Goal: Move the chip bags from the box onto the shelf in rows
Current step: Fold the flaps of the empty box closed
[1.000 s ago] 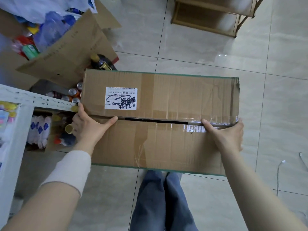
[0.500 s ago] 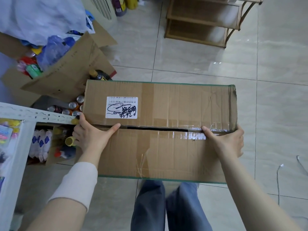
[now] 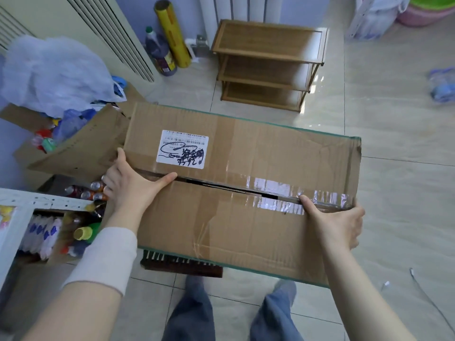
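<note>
Floor (image 3: pixel 398 134): pale tiles; wooden shelf (image 3: pixel 268 40) far.
Cardboard box (image 3: pixel 258 153): flaps closed, held up.
Left hand (image 3: pixel 133 190): clasps left end.
Right hand (image 3: pixel 337 222): clasps right end.

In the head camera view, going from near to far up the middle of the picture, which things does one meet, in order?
The legs in jeans → cardboard box → wooden shelf → white radiator.

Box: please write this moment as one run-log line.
box: held up, flaps closed | left hand: grips left end | right hand: grips right end | shelf: on floor beyond box
</note>
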